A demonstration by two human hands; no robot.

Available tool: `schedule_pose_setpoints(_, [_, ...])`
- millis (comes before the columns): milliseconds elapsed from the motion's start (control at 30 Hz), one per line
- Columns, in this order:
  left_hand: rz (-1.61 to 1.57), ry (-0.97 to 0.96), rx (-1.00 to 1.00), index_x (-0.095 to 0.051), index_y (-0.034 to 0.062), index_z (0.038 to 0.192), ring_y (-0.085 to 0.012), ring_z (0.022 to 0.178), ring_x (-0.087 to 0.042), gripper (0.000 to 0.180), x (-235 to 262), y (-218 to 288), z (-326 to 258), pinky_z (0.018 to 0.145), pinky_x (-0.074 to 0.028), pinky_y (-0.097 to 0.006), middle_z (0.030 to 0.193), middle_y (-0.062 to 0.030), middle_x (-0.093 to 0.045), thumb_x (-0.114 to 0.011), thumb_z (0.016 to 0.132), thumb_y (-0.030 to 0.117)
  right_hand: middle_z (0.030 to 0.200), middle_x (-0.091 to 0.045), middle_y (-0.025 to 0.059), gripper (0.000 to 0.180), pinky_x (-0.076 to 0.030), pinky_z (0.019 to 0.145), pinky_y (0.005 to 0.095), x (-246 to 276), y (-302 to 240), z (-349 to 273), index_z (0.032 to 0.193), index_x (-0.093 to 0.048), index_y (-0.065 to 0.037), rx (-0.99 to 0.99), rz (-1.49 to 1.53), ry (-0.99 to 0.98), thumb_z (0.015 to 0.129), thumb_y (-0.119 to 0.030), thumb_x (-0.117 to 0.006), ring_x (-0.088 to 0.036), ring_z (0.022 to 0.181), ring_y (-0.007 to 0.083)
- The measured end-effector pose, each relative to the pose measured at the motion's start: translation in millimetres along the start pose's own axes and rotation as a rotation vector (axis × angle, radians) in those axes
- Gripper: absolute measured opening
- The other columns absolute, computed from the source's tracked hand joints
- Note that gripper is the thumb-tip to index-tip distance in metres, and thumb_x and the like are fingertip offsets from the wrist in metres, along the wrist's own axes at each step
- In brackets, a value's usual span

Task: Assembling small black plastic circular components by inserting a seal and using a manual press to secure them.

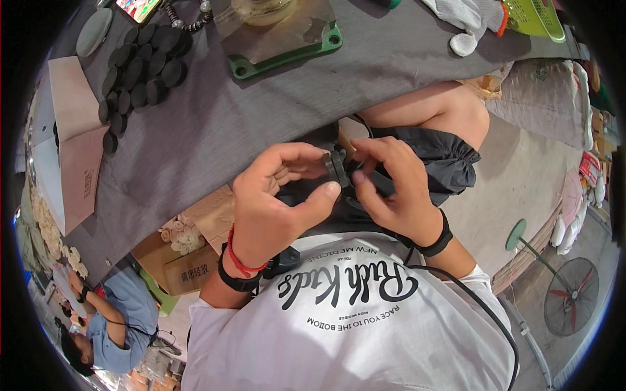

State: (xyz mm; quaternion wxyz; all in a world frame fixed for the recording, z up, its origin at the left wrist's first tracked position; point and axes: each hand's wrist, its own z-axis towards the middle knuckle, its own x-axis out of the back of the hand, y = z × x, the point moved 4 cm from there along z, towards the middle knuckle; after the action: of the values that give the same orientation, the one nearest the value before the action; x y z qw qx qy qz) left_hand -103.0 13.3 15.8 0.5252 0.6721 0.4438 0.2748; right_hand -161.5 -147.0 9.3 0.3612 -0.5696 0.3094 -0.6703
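Both hands meet above the person's lap, just off the near edge of the grey-covered table (215,130). The left hand (277,202) is closed on a small black round part (337,166), thumb pressing from below and fingers curled over the top. The right hand (391,189) pinches the same part from the other side, its fingertips (360,177) touching the part's right face. The part sits upright on edge between the two hands, in front of the black shorts (443,163) and clear of the table.

A red string bracelet (240,260) and a black wristband (236,281) circle the left wrist; a black band (435,244) with a thin cable (482,306) running from it circles the right.

Toward the table's far left corner lies a cluster of black discs (140,65), overlapping in rows. A green-framed clear plate (287,45) lies at the far edge, near the middle, and a white work glove (466,23) rests toward the far right corner. Brown cardboard sheets (75,130) overhang the left edge. Below that edge a cardboard box (186,260) stands on the floor, and another person in a blue shirt (127,313) sits beyond it. A floor fan (570,296) stands well apart at the right.
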Motion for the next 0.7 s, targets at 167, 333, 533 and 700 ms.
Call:
schedule_pose_setpoints(167, [0.009,-0.027,0.01,-0.058,-0.0039,0.102,-0.0142,0.09,-0.064,0.033,1,-1,0,0.083,-0.05,-0.026,0.096,-0.01,-0.066,-0.07,0.072,-0.003,0.085,-0.059,0.0078,0.046,-0.04,0.065,0.0338,-6,8,-4,0.111,-0.056,-0.003,0.028,-0.121,0.035,0.065,0.004,-0.059,-0.053,0.067,0.0226])
schedule_pose_setpoints(333, [0.014,-0.024,0.001,-0.058,-0.0039,0.102,-0.0143,0.091,-0.064,0.033,2,-2,0,0.083,-0.05,-0.026,0.096,-0.0099,-0.066,-0.07,0.072,-0.003,0.088,-0.059,0.0089,0.045,-0.041,0.066,0.0334,-7,4,-4,0.111,-0.056,-0.003,0.014,-0.081,0.02,0.067,-0.001,-0.064,-0.054,0.07,0.0236])
schedule_pose_setpoints(533, [-0.003,-0.021,-0.006,-0.058,-0.0039,0.102,-0.0144,0.091,-0.064,0.033,2,-2,0,0.083,-0.05,-0.026,0.096,-0.01,-0.066,-0.07,0.072,-0.002,0.093,-0.059,0.0105,0.045,-0.041,0.068,0.0329,-3,-3,0,0.112,-0.056,-0.003,0.022,-0.005,-0.03,0.068,-0.005,-0.066,-0.055,0.071,0.0242])
schedule_pose_setpoints(700, [0.006,-0.021,0.012,-0.058,-0.0039,0.102,-0.0143,0.091,-0.064,0.033,3,-3,-1,0.083,-0.05,-0.026,0.096,-0.0101,-0.066,-0.07,0.072,-0.002,0.093,-0.059,0.0104,0.053,-0.041,0.068,0.0338,-10,6,-4,0.116,-0.054,-0.003,0.003,-0.073,-0.026,0.063,0.005,-0.059,-0.055,0.075,0.0245])
